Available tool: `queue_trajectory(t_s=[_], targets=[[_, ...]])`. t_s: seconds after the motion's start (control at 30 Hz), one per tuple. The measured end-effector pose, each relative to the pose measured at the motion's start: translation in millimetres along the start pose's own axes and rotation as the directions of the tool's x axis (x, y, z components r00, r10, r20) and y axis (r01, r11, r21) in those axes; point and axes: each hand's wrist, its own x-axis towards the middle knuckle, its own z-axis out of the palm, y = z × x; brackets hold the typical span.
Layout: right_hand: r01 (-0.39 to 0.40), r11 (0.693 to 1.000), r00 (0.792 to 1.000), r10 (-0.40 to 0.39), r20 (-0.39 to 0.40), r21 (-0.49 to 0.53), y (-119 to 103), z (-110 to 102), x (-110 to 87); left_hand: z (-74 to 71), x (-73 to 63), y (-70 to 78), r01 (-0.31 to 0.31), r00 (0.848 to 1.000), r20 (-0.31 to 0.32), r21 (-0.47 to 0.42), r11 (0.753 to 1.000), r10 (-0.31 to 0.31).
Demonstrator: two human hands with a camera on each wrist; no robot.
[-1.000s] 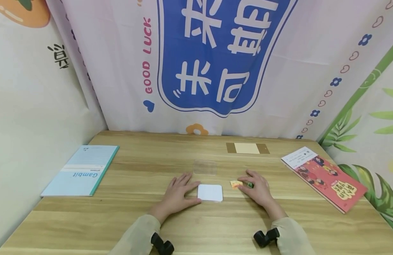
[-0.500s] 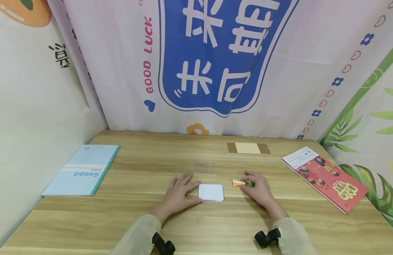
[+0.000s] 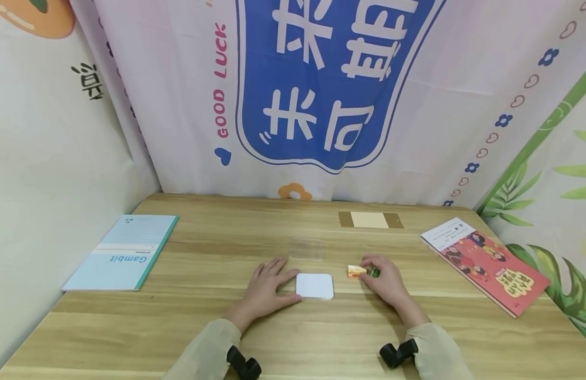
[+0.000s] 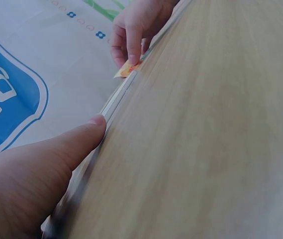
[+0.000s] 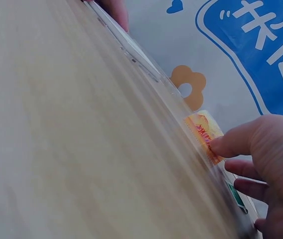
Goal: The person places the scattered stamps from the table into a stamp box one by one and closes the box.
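Observation:
On the table in front of me lies a flat white rectangular object (image 3: 314, 285) with rounded corners, thin and seen edge-on in the wrist views. My left hand (image 3: 268, 289) rests on the table at its left side, fingers extended, thumb and index tips touching its left corners. To the right, my right hand (image 3: 384, 278) pinches a small yellow-orange printed packet (image 3: 356, 272) between thumb and finger, tilted up off the table. In the right wrist view red lettering shows on the packet (image 5: 204, 137). A small green piece (image 3: 376, 272) is partly hidden beneath the right fingers.
A clear plastic rectangle (image 3: 306, 248) lies behind the white object. Farther back is a brown-and-cream card (image 3: 370, 220). A light blue notebook (image 3: 122, 254) lies at the left, a red booklet (image 3: 488, 266) at the right. A printed curtain (image 3: 188, 105) hangs along the table's back edge.
The packet has tipped up from nearly flat and shifted slightly to the right in my right fingers. My left hand and the white object keep their places.

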Motion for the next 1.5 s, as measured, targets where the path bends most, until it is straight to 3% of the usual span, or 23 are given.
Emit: queue_trajectory(t_s=[0.5,0.87,1.2,1.5], targets=[[-0.016,1.0,1.0,0.016,-0.006,-0.016,-2.5,0.3,6.0,-0.1,-0.2,0.2,0.008,1.0,0.004,-0.002,1.0,-0.008],[0.061,0.997,0.998,-0.061,0.005,-0.056,-10.1,-3.1,11.0,0.0,-0.4,0.0,-0.026,0.999,-0.03,-0.011,1.0,0.026],[0.01,0.989,0.995,-0.025,0.093,0.15,-33.1,0.1,12.6,-0.3,-0.5,0.9,-0.01,1.0,-0.009,-0.006,1.0,0.01],[-0.047,0.955,0.983,-0.008,0.185,0.292,-79.0,16.3,5.6,-0.8,0.4,1.5,0.006,1.0,0.002,0.002,1.0,-0.006]])
